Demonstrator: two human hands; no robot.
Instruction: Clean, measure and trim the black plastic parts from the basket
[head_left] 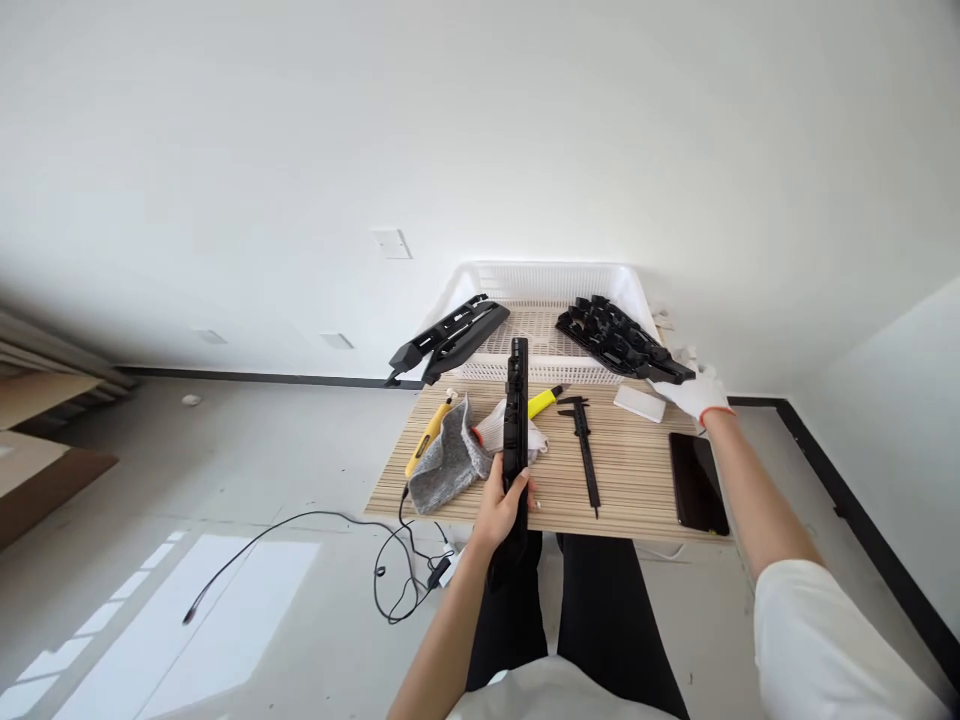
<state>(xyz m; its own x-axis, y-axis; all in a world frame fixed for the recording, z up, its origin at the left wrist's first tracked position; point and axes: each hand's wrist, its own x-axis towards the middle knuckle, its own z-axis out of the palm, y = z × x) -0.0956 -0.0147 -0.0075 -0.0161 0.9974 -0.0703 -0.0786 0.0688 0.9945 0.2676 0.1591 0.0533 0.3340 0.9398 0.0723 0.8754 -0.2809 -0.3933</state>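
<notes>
My left hand (501, 508), bare, is wrapped round a long black plastic part (516, 410) and holds it upright above the table's front edge. In a white work glove with an orange cuff, my right hand (699, 392) is at the near end of some black plastic parts (615, 335) leaning on the basket's right side. It appears to grip the end of one; its fingers are partly hidden. Two more long black parts (457, 335) rest across the left rim of the white plastic basket (551, 372).
On the striped wooden table (622, 500) lie a black caliper (586, 455), a yellow-handled knife (543, 402), a corded yellow tool (429, 438), a grey cloth (450, 465), another white glove (493, 428), a white block (639, 403) and a phone (697, 482). Cables (300, 515) trail onto the floor.
</notes>
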